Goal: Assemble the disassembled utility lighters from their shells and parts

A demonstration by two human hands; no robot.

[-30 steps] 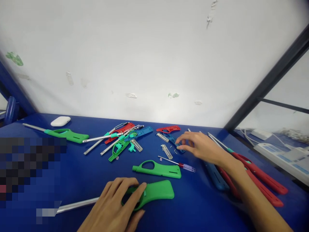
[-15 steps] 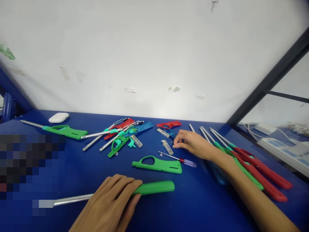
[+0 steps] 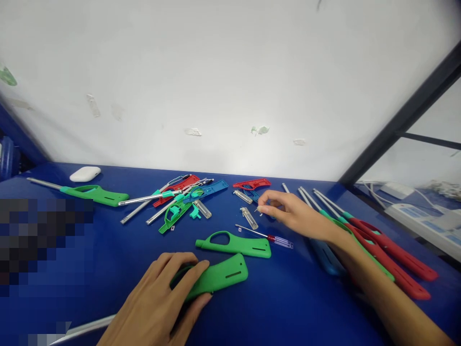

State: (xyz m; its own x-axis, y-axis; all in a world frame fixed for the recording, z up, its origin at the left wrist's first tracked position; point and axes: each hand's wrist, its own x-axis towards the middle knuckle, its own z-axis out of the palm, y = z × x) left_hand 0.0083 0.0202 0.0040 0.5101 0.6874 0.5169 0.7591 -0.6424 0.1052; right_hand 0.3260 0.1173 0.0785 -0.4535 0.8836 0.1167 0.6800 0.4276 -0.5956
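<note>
My left hand (image 3: pixel 154 293) is closed around the handle of a green long-necked lighter (image 3: pixel 230 273), whose slotted broad side faces up. Its metal tube (image 3: pixel 90 327) runs out to the lower left. My right hand (image 3: pixel 291 211) pinches at the tabletop; a tiny bit shows at its fingertips, too small to name. Beside those fingers lie two clear fuel tanks (image 3: pixel 249 217), a blue casing piece (image 3: pixel 252 193) and a red casing half (image 3: pixel 257 183). A screwdriver (image 3: pixel 281 241) with a clear purple handle lies below the right hand, near a green casing half (image 3: pixel 248 246).
Lighter parts, including a blue casing half (image 3: pixel 212 189) and metal tubes, are heaped at the back centre. Another green lighter (image 3: pixel 97 194) and a white case (image 3: pixel 85 174) lie left. Several lighters, including a red one (image 3: pixel 396 250), lie right, partly under my forearm. A wall stands behind.
The lighter in my left hand has rolled from its narrow edge to its broad side, and its tube has swung lower. My right hand stays by the parts, its fingertips lifted slightly.
</note>
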